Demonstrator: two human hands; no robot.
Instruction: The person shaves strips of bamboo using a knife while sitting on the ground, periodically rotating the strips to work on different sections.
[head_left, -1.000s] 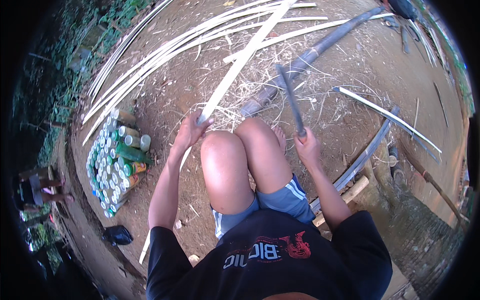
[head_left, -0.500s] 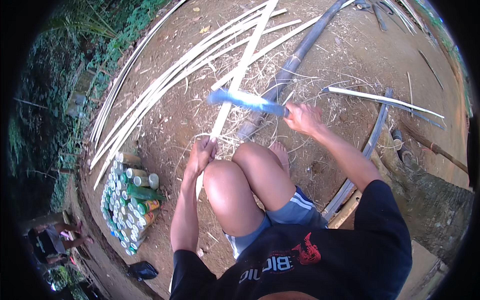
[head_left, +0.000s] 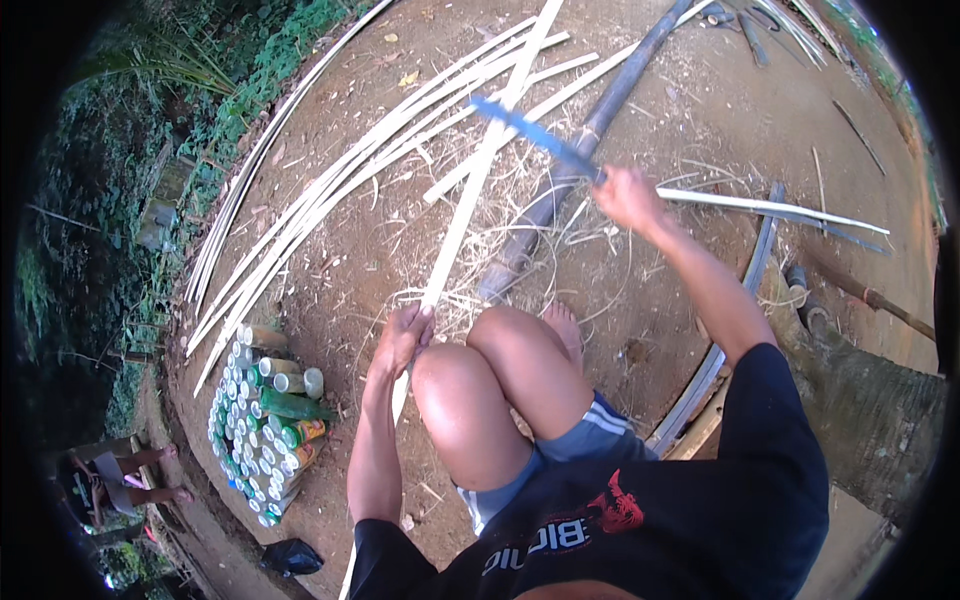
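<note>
My left hand (head_left: 405, 338) is closed around a long pale bamboo strip (head_left: 470, 205) beside my left knee. The strip runs away from me to the far edge of the view, and its near end passes back under my left arm. In my right hand (head_left: 632, 200) is the handle of a machete (head_left: 540, 135), the grip mostly hidden by my fingers. Its bluish blade points to the far left and lies across the strip in view; whether it touches the strip I cannot tell. A dark bamboo pole (head_left: 560, 185) rests on the ground beyond my knees, among curly shavings (head_left: 515, 220).
Several pale strips (head_left: 330, 190) lie on the ground at the left. A stack of bottles (head_left: 265, 420) stands near my left elbow. Split bamboo (head_left: 735, 310) and a thick log (head_left: 870, 410) are at the right. Another person (head_left: 110, 480) is at the far lower left.
The machete has moved farther from me along the strip and tilted, its tip now pointing more away. My right hand went slightly right and away. My left hand keeps its hold.
</note>
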